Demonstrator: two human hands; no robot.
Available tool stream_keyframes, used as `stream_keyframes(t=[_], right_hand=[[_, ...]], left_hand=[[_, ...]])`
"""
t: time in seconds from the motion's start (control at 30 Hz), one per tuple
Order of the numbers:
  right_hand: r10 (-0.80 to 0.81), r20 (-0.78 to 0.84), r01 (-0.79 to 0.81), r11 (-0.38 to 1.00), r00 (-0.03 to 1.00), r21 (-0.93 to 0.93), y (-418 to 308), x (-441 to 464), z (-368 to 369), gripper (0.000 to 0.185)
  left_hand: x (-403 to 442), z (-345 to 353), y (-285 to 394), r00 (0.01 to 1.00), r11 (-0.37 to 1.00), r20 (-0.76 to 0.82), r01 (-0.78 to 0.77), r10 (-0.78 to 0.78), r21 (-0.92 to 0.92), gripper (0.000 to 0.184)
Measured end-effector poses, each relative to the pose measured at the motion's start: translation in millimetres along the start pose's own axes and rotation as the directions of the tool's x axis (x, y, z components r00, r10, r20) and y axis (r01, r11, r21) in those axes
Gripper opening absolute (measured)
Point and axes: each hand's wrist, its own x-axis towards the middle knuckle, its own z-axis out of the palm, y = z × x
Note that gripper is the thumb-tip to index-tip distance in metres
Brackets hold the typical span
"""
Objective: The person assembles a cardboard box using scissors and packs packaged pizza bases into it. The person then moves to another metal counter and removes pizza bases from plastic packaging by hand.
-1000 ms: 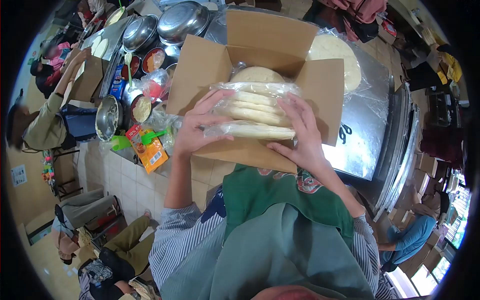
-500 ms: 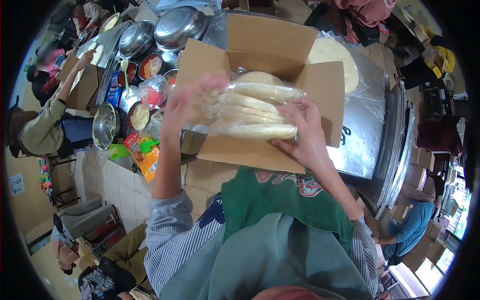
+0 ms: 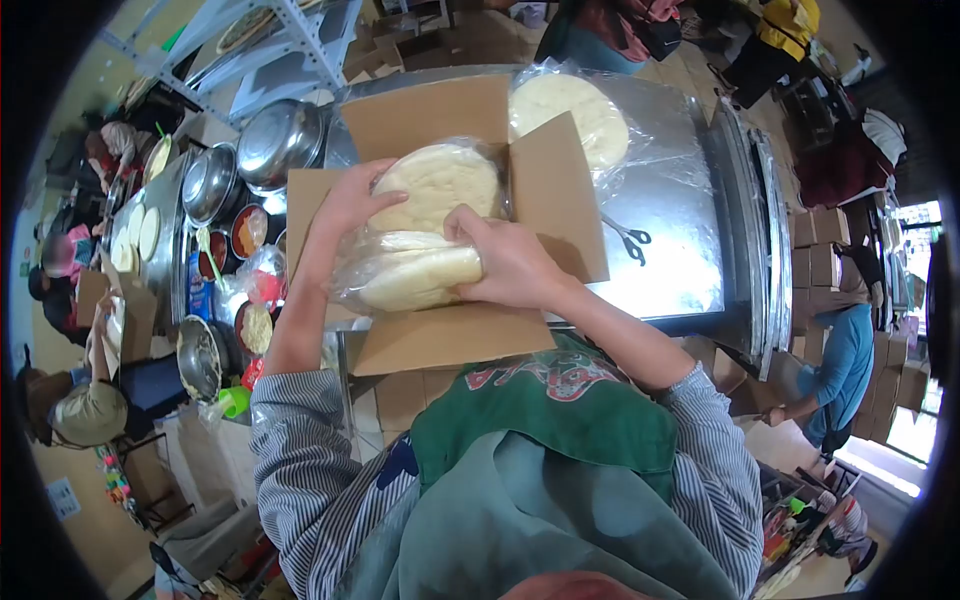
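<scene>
In the cardboard box in front of me, pale round flatbreads lie in clear plastic. One round flatbread rests nearly flat at the far side. Nearer me, a plastic-wrapped pack of flatbreads stands tilted, with part of its broad side showing. My right hand is closed on that pack's right end, thumb underneath and fingers over the top. At the left edge of the round flatbread, my left hand has its thumb and forefinger apart, touching the plastic; its other fingers are partly hidden.
The box stands on a metal table with scissors and another wrapped flatbread to the right. Metal bowls and filled dishes crowd the left. Stacked trays stand at the right edge. Other people work around.
My view has turned, so the box sits further left. The row of wrapped flatbreads has tipped and shows its broad side. My left hand has settled at the round flatbread's edge.
</scene>
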Motion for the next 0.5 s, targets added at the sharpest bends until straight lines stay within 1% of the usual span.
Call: stream_keyframes(t=[0.07, 0.1, 0.13, 0.2, 0.23, 0.27, 0.3, 0.33, 0.37, 0.4, 0.43, 0.47, 0.5], right_hand=[[-0.034, -0.101, 0.033, 0.999, 0.994, -0.007, -4.1, -2.9, -14.5, 0.061], [-0.113, -0.231, 0.115, 0.993, 0.966, -0.005, -5.5, -4.9, -27.8, 0.062], [-0.186, -0.354, 0.195, 0.981, 0.916, -0.01, -6.5, -8.1, -45.4, 0.064], [0.0, -0.558, 0.193, 0.938, 0.83, 0.287, -10.8, -16.0, -87.9, 0.067], [-0.006, -0.69, 0.31, 0.896, 0.724, 0.318, -9.1, -14.8, -108.1, 0.06], [0.054, -0.661, 0.38, 0.782, 0.749, 0.494, -2.8, -15.4, -130.1, 0.063], [0.152, -0.712, 0.387, 0.753, 0.686, 0.533, 15.8, -10.0, -145.0, 0.06], [0.215, -0.73, 0.456, 0.659, 0.648, 0.598, 29.8, -2.8, -157.3, 0.055], [0.346, -0.685, 0.454, 0.548, 0.641, 0.702, 51.4, 3.9, -168.0, 0.054], [0.397, -0.647, 0.492, 0.429, 0.651, 0.758, 80.7, 13.7, -175.8, 0.054], [0.444, -0.604, 0.523, 0.303, 0.662, 0.797, 110.8, 23.7, -177.3, 0.054], [0.531, -0.523, 0.481, 0.23, 0.667, 0.846, 138.1, 31.4, -173.2, 0.055], [0.609, -0.435, 0.442, 0.15, 0.664, 0.885, 166.2, 37.7, -165.7, 0.055]], left_hand=[[2.3, -3.5, -19.9, 1.0, 0.998, 0.012, 0.023, -0.022, -0.064, 0.062], [-4.1, -1.8, -10.3, 0.996, 0.941, -0.039, 0.062, -0.08, -0.333, 0.059], [-18.4, 1.6, 5.8, 0.986, 0.811, -0.069, 0.085, -0.152, -0.579, 0.055], [-18.4, 6.5, 19.1, 0.966, 0.806, -0.077, 0.16, -0.246, -0.571, 0.054], [-18.7, 9.1, 25.7, 0.953, 0.799, -0.08, 0.197, -0.292, -0.568, 0.054], [-16.8, 3.4, 37.5, 0.956, 0.957, -0.09, 0.272, -0.281, -0.098, 0.057], [-16.0, -1.4, 42.9, 0.958, 0.873, -0.089, 0.284, -0.271, 0.397, 0.06], [-15.9, 0.7, 36.1, 0.958, 0.9, -0.074, 0.287, -0.278, 0.328, 0.064], [-21.0, 2.8, 30.8, 0.978, 0.906, -0.176, 0.177, -0.116, 0.385, 0.061], [-27.0, 4.3, 26.1, 0.964, 0.889, -0.261, 0.071, 0.056, 0.453, 0.058], [-34.5, 4.3, 22.9, 0.918, 0.849, -0.325, -0.025, 0.229, 0.528, 0.055], [-47.6, 3.2, 23.1, 0.87, 0.722, -0.407, 0.089, 0.279, 0.686, 0.057], [-63.4, 0.3, 29.4, 0.836, 0.72, -0.471, 0.142, 0.279, 0.679, 0.058]])
